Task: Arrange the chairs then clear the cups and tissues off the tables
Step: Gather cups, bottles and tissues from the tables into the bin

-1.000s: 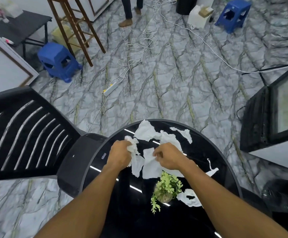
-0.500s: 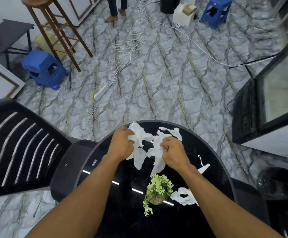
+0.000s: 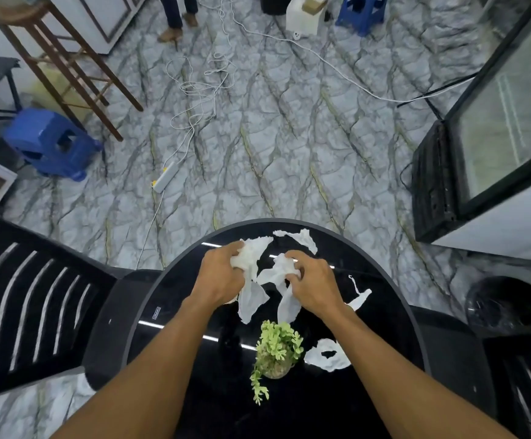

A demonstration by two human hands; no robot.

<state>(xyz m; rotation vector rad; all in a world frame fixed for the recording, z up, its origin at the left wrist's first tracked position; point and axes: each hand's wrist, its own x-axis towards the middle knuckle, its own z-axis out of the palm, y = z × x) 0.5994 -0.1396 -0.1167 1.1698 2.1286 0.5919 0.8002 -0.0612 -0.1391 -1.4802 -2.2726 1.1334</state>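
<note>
Plainly the tissue-clearing step is in hand. The left hand point(image 3: 218, 277) is clenched around a bunched wad of tissue point(image 3: 247, 258), with a torn strip trailing from under its fingers toward the person. The right hand point(image 3: 313, 285), just beside it, pinches a second crumpled piece point(image 3: 279, 269) between thumb and fingertips, another strip hanging below. Both work over the far half of the round black table point(image 3: 175, 312).

Several scraps lie loose: a small torn one point(image 3: 299, 237) just beyond the right hand's fingertips, a thin curled sliver point(image 3: 360, 296) out past its wrist, and a holed piece point(image 3: 327, 356) under the right forearm. I see no cups on this table.

The next move, as I judge it, calls for balling up what is held, then reaching for the loose scraps; the paper is thin and already torn, so a tug would likely tear it further.

A small potted plant point(image 3: 277, 346) stands between the forearms, close to the trailing strips, and could be knocked on pulling back. A black slatted chair point(image 3: 30, 299) sits tucked outside the left arm.
</note>
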